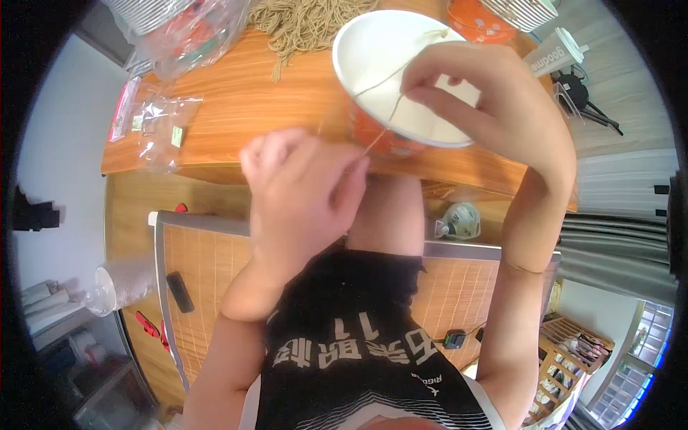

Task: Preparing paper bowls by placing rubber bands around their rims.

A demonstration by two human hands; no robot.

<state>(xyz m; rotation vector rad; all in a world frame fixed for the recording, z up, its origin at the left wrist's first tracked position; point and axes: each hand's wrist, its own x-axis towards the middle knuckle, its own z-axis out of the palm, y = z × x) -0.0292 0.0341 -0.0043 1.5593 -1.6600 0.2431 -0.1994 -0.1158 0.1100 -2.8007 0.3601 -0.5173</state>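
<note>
A thin tan string runs between my two hands, over the near rim of a large paper bucket. The bucket is white inside and orange outside. My left hand, blurred by motion, is closed on the lower end of the string in front of the table edge. Over the bucket's mouth, my right hand pinches the string between thumb and forefinger. Another strand crosses the rim and passes under the right hand, with a loose tuft lying on the far rim.
A heap of tan strings lies on the wooden table, beside plastic-wrapped stacked buckets. Clear plastic bags lie at the left. Farther right stand more stacked buckets and a white lidded cup. A phone rests on the mat-covered seat.
</note>
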